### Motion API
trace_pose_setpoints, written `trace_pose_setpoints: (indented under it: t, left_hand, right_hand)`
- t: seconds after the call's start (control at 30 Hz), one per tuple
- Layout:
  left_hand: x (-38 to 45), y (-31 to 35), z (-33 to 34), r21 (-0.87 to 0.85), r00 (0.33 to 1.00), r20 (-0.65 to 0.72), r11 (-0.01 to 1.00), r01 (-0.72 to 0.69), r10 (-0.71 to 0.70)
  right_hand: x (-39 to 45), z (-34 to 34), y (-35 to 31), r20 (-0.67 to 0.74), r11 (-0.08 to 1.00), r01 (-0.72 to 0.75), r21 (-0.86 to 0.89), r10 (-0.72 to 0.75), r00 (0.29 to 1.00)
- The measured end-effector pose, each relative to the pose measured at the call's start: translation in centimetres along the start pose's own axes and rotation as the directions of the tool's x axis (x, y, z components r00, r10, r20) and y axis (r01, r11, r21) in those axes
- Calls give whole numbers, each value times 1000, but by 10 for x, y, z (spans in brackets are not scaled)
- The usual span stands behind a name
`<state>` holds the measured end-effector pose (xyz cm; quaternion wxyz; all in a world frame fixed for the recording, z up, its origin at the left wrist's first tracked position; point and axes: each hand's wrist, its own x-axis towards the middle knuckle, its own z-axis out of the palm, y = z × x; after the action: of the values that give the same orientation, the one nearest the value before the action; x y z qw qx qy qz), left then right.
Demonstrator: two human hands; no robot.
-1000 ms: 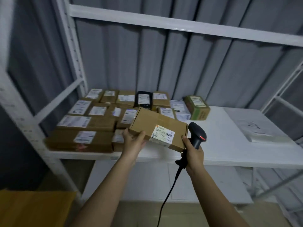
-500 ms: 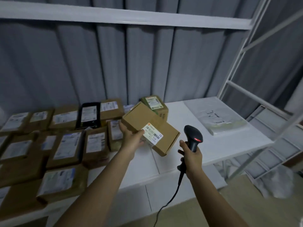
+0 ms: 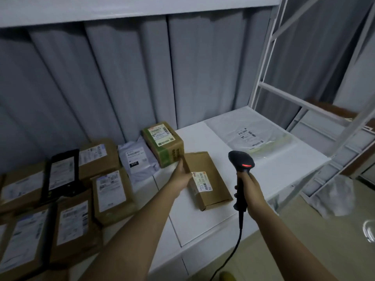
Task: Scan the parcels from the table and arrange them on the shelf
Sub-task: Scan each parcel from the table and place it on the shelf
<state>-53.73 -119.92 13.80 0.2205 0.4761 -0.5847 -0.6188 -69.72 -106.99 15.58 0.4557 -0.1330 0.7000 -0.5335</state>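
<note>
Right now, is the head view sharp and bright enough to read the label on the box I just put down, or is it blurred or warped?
Head view: dim, grey light, no glare. The flat brown box label shows bars, but its text is too soft to read. Wide-angle bend curves the shelf frame; the left-edge parcels smear. The scanner shows a red glow.
</note>
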Motion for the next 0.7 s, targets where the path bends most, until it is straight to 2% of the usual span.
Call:
trace_pose_setpoints:
  t: [0.1, 0.2, 0.3, 0.4, 0.43, 0.47, 0.5, 0.53, 0.57, 0.6, 0.63, 0.67, 0.7]
  left_hand:
    - [20, -4, 17, 215, 996, -80, 976, -28, 46]
    - [2, 5, 39, 170, 1000, -5, 985, -24, 26]
    - [-15, 6, 57, 7, 999, 38, 1000, -25, 24]
    - [-22, -4, 64, -87, 980, -196, 995, -40, 22]
    - [-25, -9, 65, -98, 961, -278, 994, -38, 9]
    - [-29, -12, 67, -106, 939, -343, 994, -33, -6]
    - [-32, -15, 67, -122, 915, -403, 992, -26, -26]
    - [-36, -17, 67, -134, 889, -455, 991, -22, -42]
    - [-39, -19, 66, -144, 863, -502, 989, -21, -55]
    - [-41, -20, 64, -148, 841, -537, 989, -17, -65]
    - [-43, -21, 61, -153, 825, -560, 988, -17, -72]
    - [-45, -21, 59, -155, 814, -576, 988, -15, -78]
    - [-45, -20, 56, -151, 804, -589, 988, -13, -80]
  right_hand:
    - [24, -4, -13, 75, 999, -20, -32, 22, 997]
    - [39, 6, -15, 235, 1000, -21, 10, 18, 972]
    - [51, 20, -7, 401, 999, -10, -36, 23, 916]
    - [61, 33, -3, 607, 990, 49, -129, 40, 794]
    - [66, 36, 0, 658, 979, 104, -175, 38, 752]
    - [71, 37, 5, 700, 950, 224, -216, -9, 714]
    - [77, 35, 11, 730, 875, 413, -255, -106, 675]
    - [84, 31, 19, 774, 729, 618, -295, -198, 602]
    - [93, 25, 30, 821, 499, 790, -356, -237, 520]
    - [104, 20, 43, 863, 237, 892, -384, -251, 438]
    - [113, 15, 53, 905, 27, 927, -375, -205, 372]
    - [122, 12, 60, 922, -116, 923, -367, -174, 345]
    - [127, 10, 62, 923, -200, 904, -378, -161, 350]
